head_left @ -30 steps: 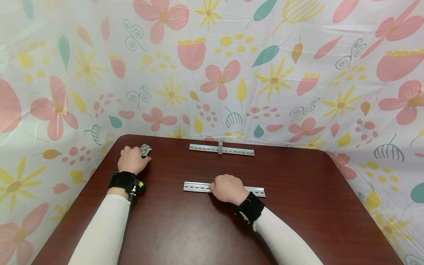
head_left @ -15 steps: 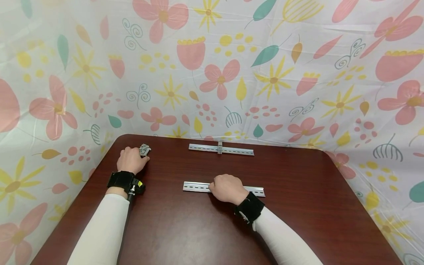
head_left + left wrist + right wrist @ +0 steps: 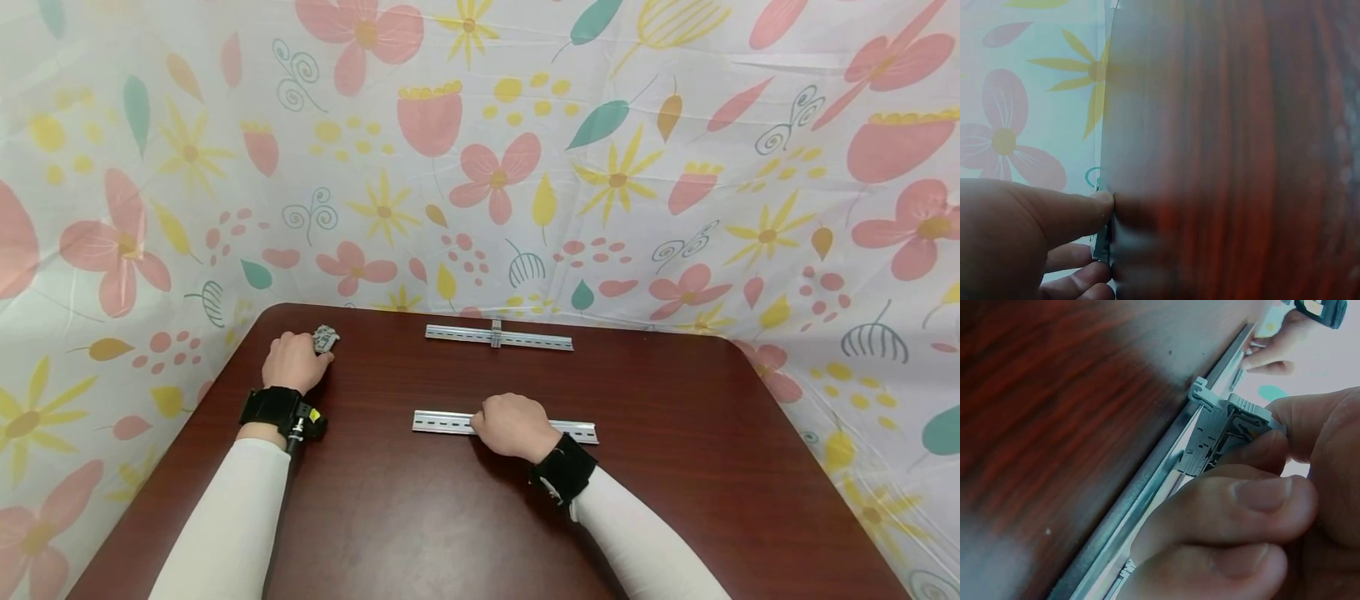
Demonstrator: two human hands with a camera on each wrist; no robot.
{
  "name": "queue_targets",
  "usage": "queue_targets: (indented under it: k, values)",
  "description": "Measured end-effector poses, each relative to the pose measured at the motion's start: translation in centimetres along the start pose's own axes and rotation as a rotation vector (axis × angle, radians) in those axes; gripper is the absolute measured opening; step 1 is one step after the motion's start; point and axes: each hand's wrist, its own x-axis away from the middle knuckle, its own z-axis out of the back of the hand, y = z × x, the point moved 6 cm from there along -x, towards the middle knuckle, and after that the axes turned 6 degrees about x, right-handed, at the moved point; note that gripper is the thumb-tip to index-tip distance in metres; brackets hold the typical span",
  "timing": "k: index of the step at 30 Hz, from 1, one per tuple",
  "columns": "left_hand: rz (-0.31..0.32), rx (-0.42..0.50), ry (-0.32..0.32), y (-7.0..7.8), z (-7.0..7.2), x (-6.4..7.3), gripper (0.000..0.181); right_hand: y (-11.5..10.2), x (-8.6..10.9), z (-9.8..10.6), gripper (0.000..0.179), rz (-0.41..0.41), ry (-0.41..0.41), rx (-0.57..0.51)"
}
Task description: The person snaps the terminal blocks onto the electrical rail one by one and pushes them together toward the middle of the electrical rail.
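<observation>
In the right wrist view my right hand pinches a grey DIN rail terminal block between thumb and fingers. The block sits across a slotted metal DIN rail, its hooked end at the rail's edge. From the head view that near rail runs under the right hand, which hides the block. At the far left of the table my left hand holds another grey terminal block. In the left wrist view, this grey block shows between thumb and fingers, low on the tabletop.
A second DIN rail lies at the back of the brown table, with a terminal block near its middle. A flower-patterned curtain closes off the back and sides.
</observation>
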Motion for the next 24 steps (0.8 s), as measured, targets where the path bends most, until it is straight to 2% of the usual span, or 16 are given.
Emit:
queue_targets:
  k: [5,17,24]
  values:
    - [-0.028,-0.001,0.023,0.43,0.48,-0.02,0.033,-0.03,-0.17,0.12,0.044,-0.002,-0.001,-0.001]
    - [0.061,0.004,0.005,-0.14,0.22,-0.13,0.053,-0.17,-0.12,0.07,0.044,-0.010,-0.006,0.000]
    - [0.068,-0.021,-0.001,-0.16,0.08,-0.20,0.038,-0.10,0.01,0.01,0.043,-0.008,-0.002,0.000]
